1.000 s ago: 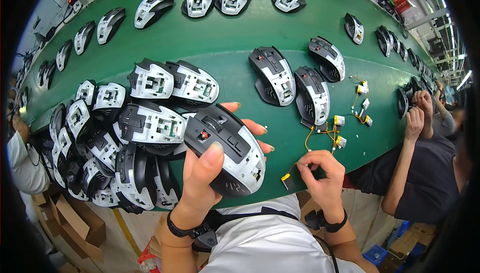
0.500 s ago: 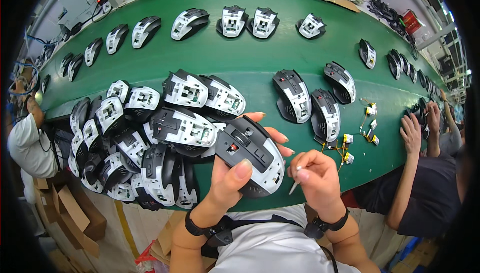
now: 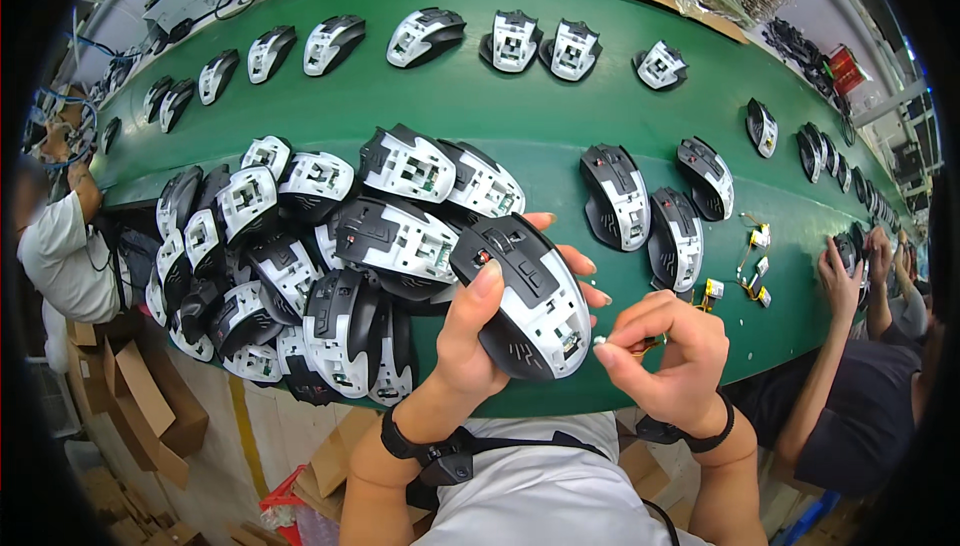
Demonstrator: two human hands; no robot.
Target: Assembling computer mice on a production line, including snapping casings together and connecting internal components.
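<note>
My left hand point(image 3: 468, 341) is wrapped round a black and white computer mouse point(image 3: 527, 291), thumb on its near left edge and fingertips showing past its far right side. The white part of the shell has open cutouts, with a bit of circuit board visible. Close to the mouse's right edge, my right hand point(image 3: 675, 346) pinches a small white connector point(image 3: 599, 340) between thumb and forefinger. Thin coloured wires point(image 3: 648, 346) run from it into the curled fingers, which hide whatever is at their other end. The connector and the mouse are apart.
A pile of similar mice point(image 3: 290, 266) lies to the left. Three more mice point(image 3: 617, 196) stand right of centre, near small silver-yellow batteries point(image 3: 758, 238) with wires. A row of mice point(image 3: 425, 38) lines the green table's far side point(image 3: 400, 106). A co-worker's hands point(image 3: 850, 266) are at the right.
My right hand now holds a wired connector; the thin pointed thing seen in it earlier no longer shows. Fewer batteries lie on the table. The mouse in my left hand has turned slightly.
</note>
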